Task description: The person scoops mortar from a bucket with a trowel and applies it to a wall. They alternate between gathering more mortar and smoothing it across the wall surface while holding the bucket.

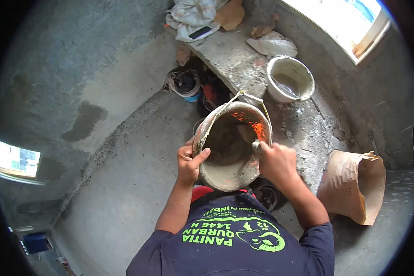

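A mortar-caked bucket (230, 177) is tilted in front of my chest, its open mouth facing me and its wire handle (242, 92) resting up over the far rim. My left hand (190, 162) grips the bucket's left side, thumb over the rim. Closed around the handle of a trowel (247, 134), my right hand (277, 162) is at the right rim. The trowel's blade reaches into the bucket and is partly hard to make out against the grey inside. Bright orange shows on the inner wall where the grey coating is gone.
On the rough concrete ledge stands a pale bucket (290, 79) with some wet residue. A torn paper sack (340, 186) stands at the right. White sacks (195, 16) and a dark phone (200, 32) lie at the back. A small pail (185, 85) sits beside the ledge.
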`<action>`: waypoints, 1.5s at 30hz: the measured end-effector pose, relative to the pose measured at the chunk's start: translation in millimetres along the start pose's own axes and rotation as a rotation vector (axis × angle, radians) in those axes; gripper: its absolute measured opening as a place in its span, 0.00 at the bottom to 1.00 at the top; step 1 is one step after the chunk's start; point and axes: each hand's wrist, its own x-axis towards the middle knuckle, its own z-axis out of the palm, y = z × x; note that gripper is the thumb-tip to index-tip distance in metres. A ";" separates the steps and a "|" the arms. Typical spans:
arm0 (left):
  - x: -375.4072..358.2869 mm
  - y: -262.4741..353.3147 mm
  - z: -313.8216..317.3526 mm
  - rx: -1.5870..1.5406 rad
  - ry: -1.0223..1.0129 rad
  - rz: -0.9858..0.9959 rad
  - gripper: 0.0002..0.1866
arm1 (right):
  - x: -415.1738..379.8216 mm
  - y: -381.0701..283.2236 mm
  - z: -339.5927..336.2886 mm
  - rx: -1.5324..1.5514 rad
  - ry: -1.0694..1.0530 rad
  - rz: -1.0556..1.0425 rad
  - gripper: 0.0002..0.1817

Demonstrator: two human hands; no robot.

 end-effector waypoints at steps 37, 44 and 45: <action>-90.0 127.9 -488.9 0.151 -0.353 -0.075 0.07 | -96.4 -577.5 144.3 0.292 -0.108 0.487 0.17; -96.4 148.1 -581.8 -0.072 -0.341 -0.008 0.19 | -54.0 -653.1 110.9 0.177 0.099 0.361 0.21; -94.8 156.3 -596.2 -0.067 -0.319 0.034 0.20 | -46.8 -662.6 117.0 0.151 0.104 0.313 0.23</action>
